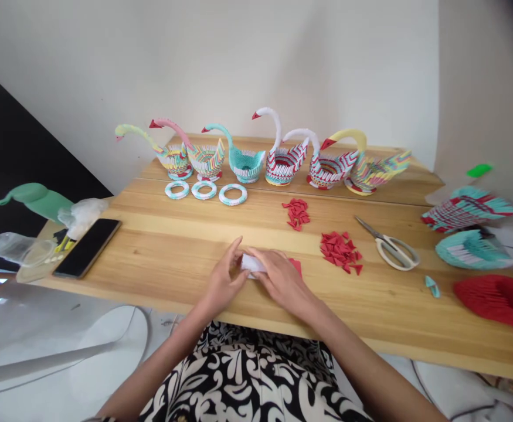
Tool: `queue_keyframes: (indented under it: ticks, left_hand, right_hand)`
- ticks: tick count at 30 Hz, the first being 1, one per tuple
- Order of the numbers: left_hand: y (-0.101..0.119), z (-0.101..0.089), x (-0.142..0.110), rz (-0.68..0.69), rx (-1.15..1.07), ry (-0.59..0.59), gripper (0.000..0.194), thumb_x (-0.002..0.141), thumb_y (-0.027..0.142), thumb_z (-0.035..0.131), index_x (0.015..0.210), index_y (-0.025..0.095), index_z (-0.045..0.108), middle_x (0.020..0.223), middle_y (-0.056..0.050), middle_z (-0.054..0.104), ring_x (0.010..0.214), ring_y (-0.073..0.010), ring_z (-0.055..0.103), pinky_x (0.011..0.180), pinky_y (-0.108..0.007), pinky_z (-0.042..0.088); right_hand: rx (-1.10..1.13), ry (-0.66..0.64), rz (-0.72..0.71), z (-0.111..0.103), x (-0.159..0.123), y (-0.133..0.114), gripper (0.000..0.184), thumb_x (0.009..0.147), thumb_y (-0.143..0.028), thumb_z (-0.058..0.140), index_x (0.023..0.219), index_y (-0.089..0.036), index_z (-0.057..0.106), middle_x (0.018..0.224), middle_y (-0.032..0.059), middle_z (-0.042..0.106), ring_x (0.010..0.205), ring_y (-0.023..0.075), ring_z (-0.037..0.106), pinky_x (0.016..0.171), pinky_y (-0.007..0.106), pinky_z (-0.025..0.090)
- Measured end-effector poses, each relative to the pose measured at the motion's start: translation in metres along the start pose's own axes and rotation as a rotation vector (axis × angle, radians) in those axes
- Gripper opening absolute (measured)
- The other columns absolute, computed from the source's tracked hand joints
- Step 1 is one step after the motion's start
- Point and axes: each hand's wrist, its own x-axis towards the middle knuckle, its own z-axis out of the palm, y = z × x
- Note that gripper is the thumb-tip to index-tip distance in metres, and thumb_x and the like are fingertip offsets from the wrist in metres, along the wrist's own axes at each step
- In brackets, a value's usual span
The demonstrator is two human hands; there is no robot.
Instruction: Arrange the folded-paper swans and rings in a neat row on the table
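Observation:
My left hand [225, 276] and my right hand [280, 275] meet near the front edge of the wooden table [172, 246]. Both pinch a small white folded paper piece [252, 264] between their fingertips. A red paper piece [295, 265] lies flat just under my right hand. Two piles of small red folded paper triangles lie to the right, the nearer pile [340, 251] and the farther pile [297, 213].
Several modular paper swans [282, 158] line the back of the table, three paper rings [203, 190] before them. Scissors [390, 246] lie at right, with stacked paper pieces [471, 249] beyond. A black phone [88, 247] and plastic bags sit at left.

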Motion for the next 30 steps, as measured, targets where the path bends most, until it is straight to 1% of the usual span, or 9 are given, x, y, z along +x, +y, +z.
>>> queue_keyframes:
  ticks: [4, 7, 10, 14, 18, 22, 25, 28, 30]
  left_hand:
    - [0.004, -0.006, 0.015, -0.041, -0.102, -0.054, 0.073, 0.08, 0.022, 0.06, 0.144, 0.02, 0.025, 0.101, -0.006, 0.058, 0.09, -0.0155, 0.059, 0.083, -0.032, 0.049]
    - [0.004, -0.009, 0.027, -0.127, -0.172, -0.065, 0.073, 0.077, 0.02, 0.062, 0.142, 0.02, 0.028, 0.092, -0.003, 0.055, 0.077, -0.0116, 0.058, 0.068, -0.024, 0.048]
    - [0.003, -0.011, 0.034, -0.166, -0.113, -0.094, 0.071, 0.076, 0.017, 0.061, 0.14, 0.02, 0.031, 0.086, 0.0, 0.052, 0.07, -0.0091, 0.054, 0.063, -0.021, 0.046]
    - [0.007, -0.013, 0.038, -0.125, 0.058, -0.17, 0.066, 0.077, 0.016, 0.056, 0.139, 0.019, 0.033, 0.084, 0.001, 0.05, 0.065, -0.0077, 0.049, 0.061, -0.021, 0.043]
    - [0.015, -0.017, 0.044, -0.041, 0.391, -0.254, 0.059, 0.079, 0.014, 0.05, 0.137, 0.017, 0.039, 0.087, -0.002, 0.057, 0.07, -0.0127, 0.053, 0.07, -0.029, 0.048]
    - [0.023, -0.015, 0.046, 0.193, 0.807, -0.199, 0.048, 0.08, 0.01, 0.047, 0.127, 0.014, 0.054, 0.116, -0.013, 0.059, 0.108, -0.0252, 0.053, 0.097, -0.043, 0.041]
    - [0.026, -0.008, 0.042, 0.307, 0.869, -0.236, 0.042, 0.086, 0.019, 0.048, 0.128, 0.017, 0.053, 0.132, -0.013, 0.053, 0.122, -0.0262, 0.046, 0.105, -0.044, 0.035]
    - [0.023, -0.003, 0.039, 0.334, 0.873, -0.338, 0.042, 0.087, 0.026, 0.052, 0.129, 0.022, 0.051, 0.133, -0.01, 0.054, 0.123, -0.0248, 0.047, 0.11, -0.048, 0.028]
    - [0.017, -0.003, 0.038, 0.337, 0.889, -0.379, 0.04, 0.088, 0.024, 0.052, 0.128, 0.023, 0.053, 0.13, -0.009, 0.057, 0.12, -0.0236, 0.049, 0.111, -0.051, 0.023]
  right_hand:
    - [0.154, 0.0, 0.091, -0.02, 0.004, 0.008, 0.05, 0.093, -0.029, 0.049, 0.14, -0.023, 0.037, 0.128, 0.01, 0.058, 0.114, 0.0233, 0.055, 0.096, 0.041, 0.044]
    - [0.175, 0.055, 0.164, -0.04, -0.002, 0.024, 0.046, 0.094, -0.033, 0.047, 0.139, -0.023, 0.039, 0.124, 0.0092, 0.061, 0.109, 0.0224, 0.058, 0.095, 0.041, 0.044]
    - [0.076, 0.074, 0.203, -0.054, -0.017, 0.044, 0.041, 0.095, -0.035, 0.045, 0.134, -0.022, 0.046, 0.127, 0.0101, 0.059, 0.115, 0.0238, 0.055, 0.099, 0.044, 0.041]
    - [-0.008, -0.033, 0.209, -0.059, -0.036, 0.059, 0.041, 0.095, -0.037, 0.045, 0.131, -0.019, 0.051, 0.129, 0.0113, 0.059, 0.12, 0.0242, 0.052, 0.101, 0.043, 0.041]
    - [-0.016, -0.131, 0.173, -0.057, -0.038, 0.061, 0.042, 0.093, -0.037, 0.048, 0.131, -0.02, 0.052, 0.131, 0.0107, 0.057, 0.119, 0.0249, 0.052, 0.099, 0.043, 0.042]
    - [-0.003, -0.195, 0.16, -0.053, -0.027, 0.064, 0.04, 0.089, -0.034, 0.056, 0.126, -0.021, 0.056, 0.125, 0.0102, 0.06, 0.114, 0.0251, 0.054, 0.097, 0.041, 0.043]
    - [0.035, -0.26, 0.16, -0.053, -0.019, 0.069, 0.038, 0.086, -0.03, 0.061, 0.123, -0.021, 0.058, 0.118, 0.0095, 0.061, 0.11, 0.0234, 0.056, 0.094, 0.036, 0.043]
    - [0.076, -0.314, 0.185, -0.056, -0.013, 0.071, 0.034, 0.082, -0.026, 0.064, 0.115, -0.021, 0.059, 0.113, 0.0069, 0.062, 0.104, 0.0217, 0.058, 0.089, 0.031, 0.043]
    - [0.083, -0.355, 0.206, -0.059, -0.01, 0.069, 0.028, 0.08, -0.023, 0.064, 0.107, -0.022, 0.06, 0.105, 0.0044, 0.064, 0.097, 0.0203, 0.059, 0.083, 0.029, 0.044]
